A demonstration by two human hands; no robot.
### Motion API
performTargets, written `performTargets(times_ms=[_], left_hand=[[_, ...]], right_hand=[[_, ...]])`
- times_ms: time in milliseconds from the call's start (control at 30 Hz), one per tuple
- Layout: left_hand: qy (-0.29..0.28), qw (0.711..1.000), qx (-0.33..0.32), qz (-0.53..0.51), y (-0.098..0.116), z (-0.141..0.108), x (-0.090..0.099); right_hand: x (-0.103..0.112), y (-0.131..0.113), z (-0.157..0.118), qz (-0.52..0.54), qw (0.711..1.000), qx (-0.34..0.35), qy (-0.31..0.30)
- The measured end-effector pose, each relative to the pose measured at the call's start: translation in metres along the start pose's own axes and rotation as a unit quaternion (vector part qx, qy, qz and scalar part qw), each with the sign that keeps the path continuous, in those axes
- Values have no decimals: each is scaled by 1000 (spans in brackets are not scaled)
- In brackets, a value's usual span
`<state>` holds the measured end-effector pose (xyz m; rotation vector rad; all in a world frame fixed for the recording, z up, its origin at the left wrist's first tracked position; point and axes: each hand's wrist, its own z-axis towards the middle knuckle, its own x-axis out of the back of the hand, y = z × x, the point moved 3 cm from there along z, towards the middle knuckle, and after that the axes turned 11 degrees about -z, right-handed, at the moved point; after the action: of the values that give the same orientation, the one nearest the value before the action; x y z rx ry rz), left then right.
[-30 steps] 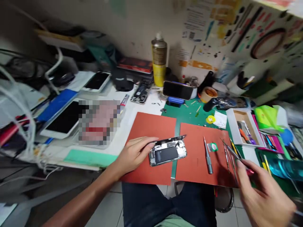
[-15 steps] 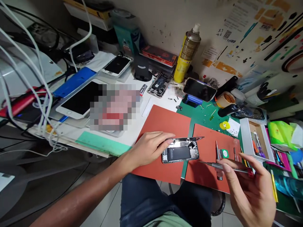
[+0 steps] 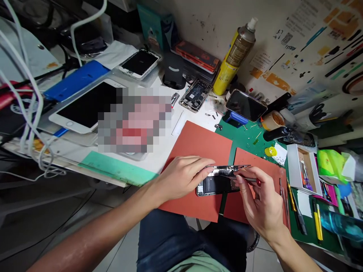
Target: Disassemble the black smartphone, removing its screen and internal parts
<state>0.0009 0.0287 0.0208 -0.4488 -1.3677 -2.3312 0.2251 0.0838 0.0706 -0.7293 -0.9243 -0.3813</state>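
Note:
An opened phone lies over the two red-brown mats, its black battery facing up. Its screen part stands raised along the far edge, seen nearly edge-on. My left hand pinches the left end of that screen part between thumb and fingers. In my right hand is a thin metal tool, held like a pen, with its tip over the inside of the phone. The right end of the phone is partly hidden behind my right fingers.
Behind the mats stand a yellow spray can, a propped phone and an opened phone body. A large white phone lies left. To the right are a white box, pens and a blue bottle.
My right hand has moved left with the tool, from the right mat to the opened phone. My left hand keeps its hold on the screen part. The view has shifted slightly.

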Motion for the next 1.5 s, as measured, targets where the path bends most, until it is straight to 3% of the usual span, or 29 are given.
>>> performTargets(times_ms=[400, 567, 733, 900, 1033, 1500], left_hand=[[-1, 1000, 5, -3, -1, -1, -1], [-3, 1000, 8, -2, -1, -1, -1], [-3, 1000, 14, 0, -1, -1, 0], [-1, 1000, 6, 1, 0, -2, 0], [-3, 1000, 6, 12, 0, -3, -1], [-19, 995, -80, 54, 2, -8, 0]], right_hand=[[-1, -3, 6, -20, 999, 29, -13], [3, -12, 18, -96, 989, 96, -56], [3, -14, 27, -160, 973, 154, -56], [2, -14, 31, -112, 974, 155, -122], [5, -16, 31, -131, 974, 165, -81], [3, -17, 27, -133, 973, 177, -71]])
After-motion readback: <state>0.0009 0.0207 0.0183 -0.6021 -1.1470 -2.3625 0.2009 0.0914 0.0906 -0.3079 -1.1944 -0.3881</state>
